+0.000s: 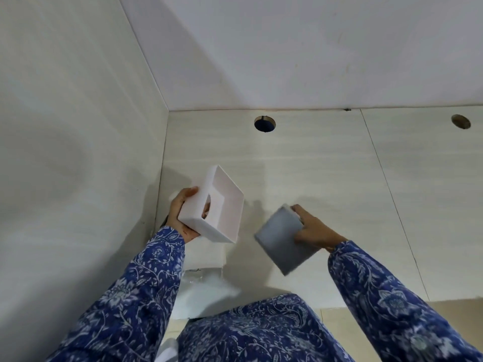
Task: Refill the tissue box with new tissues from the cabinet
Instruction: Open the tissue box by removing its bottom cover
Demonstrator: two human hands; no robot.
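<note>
Inside, pale cabinet floor (313,178) beneath hands (183,212) gripping tissue box (217,212).

We see a smooth, matt white plastic tissue box (214,207), a matt grey lid (283,242), printed cloth sleeves (136,288) and pale wood-grain laminate cabinet panels (313,178)

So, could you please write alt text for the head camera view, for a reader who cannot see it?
Inside a pale cabinet, a person's left hand holds an empty white square tissue box, open side toward the camera, while the right hand holds its flat grey square lid apart from it. White tissue packs lie below the box; blue floral sleeves fill the foreground.
</note>
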